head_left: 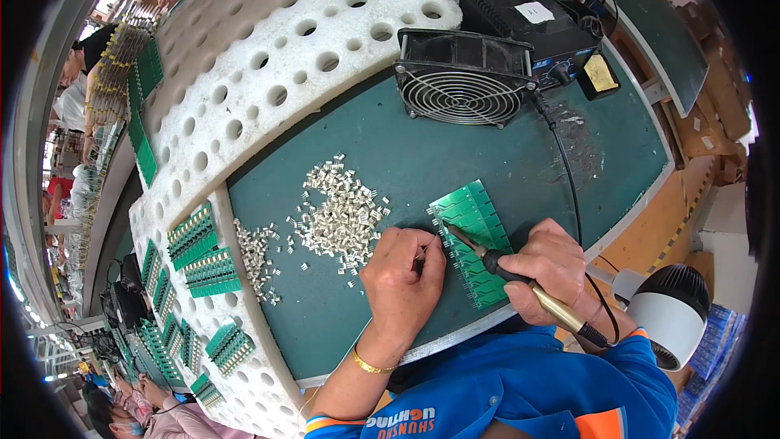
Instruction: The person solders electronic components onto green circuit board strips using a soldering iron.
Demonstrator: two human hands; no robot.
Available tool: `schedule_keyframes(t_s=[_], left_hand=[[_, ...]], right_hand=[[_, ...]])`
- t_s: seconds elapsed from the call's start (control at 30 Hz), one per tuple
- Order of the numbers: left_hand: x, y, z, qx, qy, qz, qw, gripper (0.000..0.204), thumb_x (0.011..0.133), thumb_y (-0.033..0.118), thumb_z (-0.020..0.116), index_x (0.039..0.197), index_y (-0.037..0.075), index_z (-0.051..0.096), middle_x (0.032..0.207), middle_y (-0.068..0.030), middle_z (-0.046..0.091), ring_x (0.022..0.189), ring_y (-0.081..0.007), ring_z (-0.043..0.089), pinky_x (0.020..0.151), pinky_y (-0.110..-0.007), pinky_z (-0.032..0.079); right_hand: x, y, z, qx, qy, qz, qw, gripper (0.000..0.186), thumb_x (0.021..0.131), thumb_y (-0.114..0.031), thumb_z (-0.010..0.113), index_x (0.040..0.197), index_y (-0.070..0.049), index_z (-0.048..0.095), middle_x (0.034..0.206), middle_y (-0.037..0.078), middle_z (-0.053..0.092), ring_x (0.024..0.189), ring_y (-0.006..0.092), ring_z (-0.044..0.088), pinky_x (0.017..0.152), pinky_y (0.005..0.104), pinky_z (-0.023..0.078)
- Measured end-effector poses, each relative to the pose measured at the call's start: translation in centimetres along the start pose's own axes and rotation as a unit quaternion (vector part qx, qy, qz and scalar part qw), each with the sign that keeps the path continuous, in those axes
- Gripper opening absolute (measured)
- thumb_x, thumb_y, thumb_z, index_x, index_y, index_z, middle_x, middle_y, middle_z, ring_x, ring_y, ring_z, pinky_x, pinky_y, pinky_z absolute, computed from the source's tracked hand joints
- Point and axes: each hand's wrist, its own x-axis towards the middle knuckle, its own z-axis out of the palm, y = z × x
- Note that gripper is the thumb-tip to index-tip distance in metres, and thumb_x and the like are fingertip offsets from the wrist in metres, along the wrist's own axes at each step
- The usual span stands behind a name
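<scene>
My right hand point(552, 264) is wrapped round a soldering iron point(561, 306) with a black grip and a brass-coloured handle. The iron's tip rests at the left edge of a green circuit board panel point(479, 232), which lies flat on the bench. Small metal pins line that edge of the panel. Beside the same edge, my left hand point(402, 280) is closed in a pinch with its thumb and fingertips together. What it pinches is too small or hidden to make out. A heap of small white connectors point(341, 207) lies left of the panel.
A black fan point(463, 81) and a black soldering station point(528, 24) stand at the back, with a cable running to my iron. White perforated foam point(268, 73) borders the left side. Several finished-looking boards point(213, 272) sit on foam. A white-and-black device point(670, 313) is at right.
</scene>
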Motion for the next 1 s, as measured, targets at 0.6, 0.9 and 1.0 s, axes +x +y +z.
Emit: schedule_keyframes(t_s=[0.6,0.9,1.0], left_hand=[[-0.25,0.16,-0.56,-0.02,-0.007,-0.007,1.0,0.009,0.082,-0.004,0.074,0.082,0.0,0.066,0.072,-0.0028,0.055,0.057,-0.0073,0.048,0.048,-0.023,0.037],[-0.32,0.51,-0.64,-0.027,-0.019,-0.022,0.999,0.009,0.08,-0.005,0.074,0.08,0.001,0.067,0.071,-0.0026,0.055,0.056,-0.0072,0.048,0.049,-0.024,0.036],[-0.34,0.57,-0.56,-0.032,-0.017,-0.022,0.999,0.01,0.08,-0.006,0.074,0.079,0.002,0.067,0.071,-0.0027,0.055,0.056,-0.0074,0.048,0.049,-0.024,0.037]], right_hand=[[-0.15,-0.4,-0.65,0.007,0.001,0.009,1.0,0.02,0.084,-0.02,0.074,0.092,-0.003,0.066,0.064,0.006,0.06,0.052,0.0235,0.056,0.058,0.0358,0.044],[-0.13,-0.32,-0.57,0.015,0.004,0.016,1.0,0.018,0.083,-0.018,0.074,0.09,-0.003,0.066,0.063,0.006,0.06,0.051,0.0237,0.056,0.058,0.0357,0.043],[-0.09,-0.38,-0.42,0.018,0.007,0.016,1.0,0.016,0.082,-0.016,0.074,0.089,-0.003,0.067,0.062,0.006,0.06,0.051,0.0235,0.056,0.058,0.0356,0.043]])
